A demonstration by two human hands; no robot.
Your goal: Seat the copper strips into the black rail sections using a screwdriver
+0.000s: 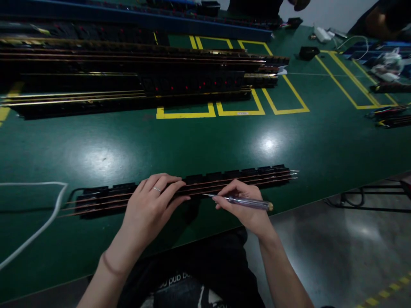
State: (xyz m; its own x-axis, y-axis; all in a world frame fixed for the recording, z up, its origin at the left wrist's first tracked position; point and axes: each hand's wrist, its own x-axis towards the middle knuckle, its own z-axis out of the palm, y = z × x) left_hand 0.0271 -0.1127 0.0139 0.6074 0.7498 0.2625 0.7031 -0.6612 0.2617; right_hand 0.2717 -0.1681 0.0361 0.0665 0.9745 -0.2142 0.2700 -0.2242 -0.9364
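A long black strip (244, 176) with copper rails along it lies across the green table (205, 137), near the front edge. My left hand (152, 201) rests flat on the strip's middle, fingers stretched out and together, a ring on one finger. My right hand (244, 205) pinches a clear-handled screwdriver (247, 202) like a pen. Its metal tip points left and touches the strip's rails next to my left fingertips.
A stack of similar long black strips (135, 77) fills the far left of the table, over yellow marked boxes (276, 102). A white cable (41, 222) curves at the left. More parts and cables (385, 64) lie at the far right. Grey floor (337, 239) is right of my lap.
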